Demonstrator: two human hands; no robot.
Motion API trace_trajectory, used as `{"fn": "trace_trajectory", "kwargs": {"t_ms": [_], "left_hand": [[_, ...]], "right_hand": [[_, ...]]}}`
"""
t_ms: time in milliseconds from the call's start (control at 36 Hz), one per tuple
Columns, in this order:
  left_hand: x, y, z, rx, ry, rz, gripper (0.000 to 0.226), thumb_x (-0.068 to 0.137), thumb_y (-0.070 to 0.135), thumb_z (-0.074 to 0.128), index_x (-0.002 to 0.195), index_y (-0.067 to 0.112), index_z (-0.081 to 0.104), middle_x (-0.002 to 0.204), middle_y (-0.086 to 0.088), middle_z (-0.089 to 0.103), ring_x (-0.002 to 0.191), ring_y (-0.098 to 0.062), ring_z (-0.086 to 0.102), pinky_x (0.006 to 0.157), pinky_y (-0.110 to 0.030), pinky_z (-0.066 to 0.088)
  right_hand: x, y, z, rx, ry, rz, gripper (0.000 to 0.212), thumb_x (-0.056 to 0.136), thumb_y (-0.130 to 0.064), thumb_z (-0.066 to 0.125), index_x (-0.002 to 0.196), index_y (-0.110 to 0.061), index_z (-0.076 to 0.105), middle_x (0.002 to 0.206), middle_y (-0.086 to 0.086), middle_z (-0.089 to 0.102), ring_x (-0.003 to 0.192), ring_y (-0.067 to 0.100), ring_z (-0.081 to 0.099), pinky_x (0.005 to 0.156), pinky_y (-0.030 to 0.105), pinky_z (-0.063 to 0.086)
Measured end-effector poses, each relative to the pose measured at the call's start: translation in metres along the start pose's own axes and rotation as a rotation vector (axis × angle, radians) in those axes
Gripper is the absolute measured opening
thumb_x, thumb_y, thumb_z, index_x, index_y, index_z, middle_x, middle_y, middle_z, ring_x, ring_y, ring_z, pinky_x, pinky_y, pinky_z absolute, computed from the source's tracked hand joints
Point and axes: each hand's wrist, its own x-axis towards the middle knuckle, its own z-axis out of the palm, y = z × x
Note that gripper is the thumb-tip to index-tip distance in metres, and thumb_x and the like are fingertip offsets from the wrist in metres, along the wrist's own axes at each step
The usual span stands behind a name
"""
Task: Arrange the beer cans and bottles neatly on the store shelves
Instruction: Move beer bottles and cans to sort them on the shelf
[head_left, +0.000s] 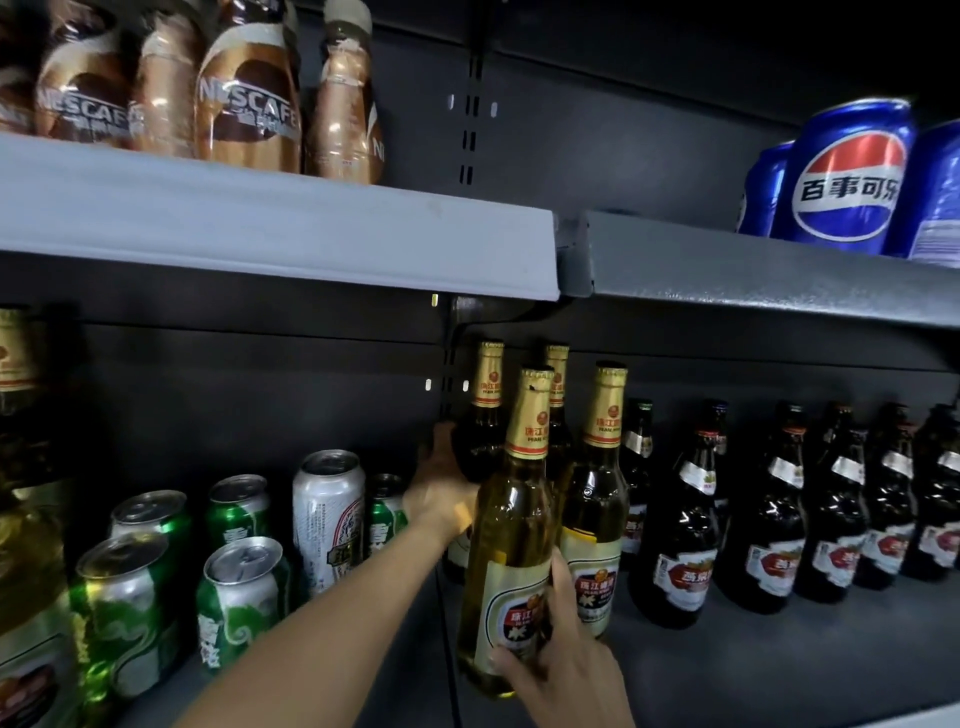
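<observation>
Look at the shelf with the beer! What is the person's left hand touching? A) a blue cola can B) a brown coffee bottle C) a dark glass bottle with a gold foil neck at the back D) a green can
C: the left hand reaches past the green and silver cans and curls round the dark glass bottle with a gold foil neck at the back of the row.
</observation>
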Motion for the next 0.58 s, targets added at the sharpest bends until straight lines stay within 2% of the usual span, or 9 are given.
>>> {"fn": "trace_trajectory", "kwargs": {"t_ms": [83,139,194,250,333,389,472,528,583], "left_hand": [[-0.001,-0.001,0.003,0.034,0.001,0.024,0.087,0.079,0.043,0.072,0.146,0.034,0.018,0.145,-0.009,0.037,0.121,-0.031,0.052,0.087,-0.043,0.052],[0.0,-0.004,0.0,0.014,-0.016,0.033,0.09,0.079,0.037,0.073,0.149,0.031,0.016,0.149,-0.01,0.032,0.127,-0.031,0.046,0.093,-0.044,0.049],[0.002,-0.007,-0.001,-0.021,-0.054,0.048,0.094,0.078,0.03,0.076,0.15,0.029,0.015,0.149,-0.011,0.032,0.129,-0.032,0.044,0.096,-0.043,0.047],[-0.004,-0.007,-0.004,-0.068,-0.067,0.049,0.09,0.081,0.024,0.074,0.15,0.029,0.016,0.149,-0.011,0.031,0.128,-0.032,0.044,0.093,-0.038,0.047],[-0.036,-0.006,-0.012,-0.321,0.102,0.111,0.051,0.09,0.027,0.064,0.135,0.03,0.04,0.131,-0.006,0.053,0.117,-0.025,0.054,0.086,-0.031,0.046],[-0.072,-0.008,-0.021,-0.505,0.164,0.159,0.027,0.09,0.039,0.058,0.115,0.03,0.051,0.109,0.004,0.063,0.105,-0.011,0.061,0.088,-0.026,0.047],[-0.119,-0.015,-0.024,-0.414,-0.125,0.169,0.056,0.071,0.071,0.063,0.117,0.043,0.046,0.108,0.018,0.061,0.096,0.014,0.057,0.089,-0.015,0.046],[-0.129,-0.024,-0.01,-0.254,-0.239,0.154,0.078,0.059,0.064,0.073,0.124,0.048,0.033,0.115,0.028,0.056,0.105,0.013,0.053,0.093,-0.019,0.044],[-0.127,-0.03,0.003,-0.162,-0.179,0.143,0.084,0.063,0.042,0.083,0.129,0.044,0.032,0.112,0.026,0.057,0.107,0.004,0.055,0.092,-0.022,0.044]], "right_hand": [[0.001,-0.001,-0.001,-0.003,-0.019,0.016,0.106,0.069,-0.084,0.046,0.127,-0.052,-0.037,0.146,-0.02,0.037,0.112,0.004,0.059,0.086,0.014,0.045],[0.0,-0.001,-0.001,-0.012,-0.018,0.017,0.111,0.055,-0.097,0.03,0.13,-0.051,-0.037,0.146,-0.021,0.037,0.113,0.003,0.058,0.08,0.009,0.042],[-0.002,0.001,0.0,0.001,-0.009,0.016,0.11,0.048,-0.098,0.02,0.131,-0.051,-0.036,0.146,-0.022,0.035,0.114,0.001,0.057,0.08,0.007,0.041],[-0.004,0.001,-0.001,0.021,0.007,-0.005,0.108,0.057,-0.095,0.033,0.132,-0.051,-0.03,0.148,-0.023,0.03,0.118,0.002,0.054,0.089,0.015,0.043],[-0.003,0.002,0.0,0.049,0.04,-0.022,0.104,0.078,-0.062,0.062,0.144,-0.046,-0.017,0.151,-0.022,0.028,0.128,0.005,0.047,0.099,0.021,0.041],[-0.002,0.005,0.002,0.069,0.048,-0.024,0.105,0.08,-0.054,0.067,0.149,-0.039,-0.011,0.15,-0.021,0.033,0.129,0.004,0.045,0.1,0.021,0.04],[-0.001,0.005,0.006,0.08,0.052,-0.058,0.102,0.081,-0.058,0.065,0.149,-0.037,-0.008,0.148,-0.02,0.034,0.13,0.003,0.044,0.098,0.021,0.041],[0.0,0.006,0.008,0.098,0.058,-0.054,0.098,0.081,-0.051,0.066,0.147,-0.043,-0.006,0.145,-0.02,0.038,0.127,0.002,0.047,0.095,0.02,0.044],[0.0,0.005,0.008,0.115,0.059,-0.042,0.098,0.079,-0.045,0.068,0.147,-0.042,-0.003,0.143,-0.019,0.042,0.126,0.003,0.049,0.097,0.024,0.045]]}}
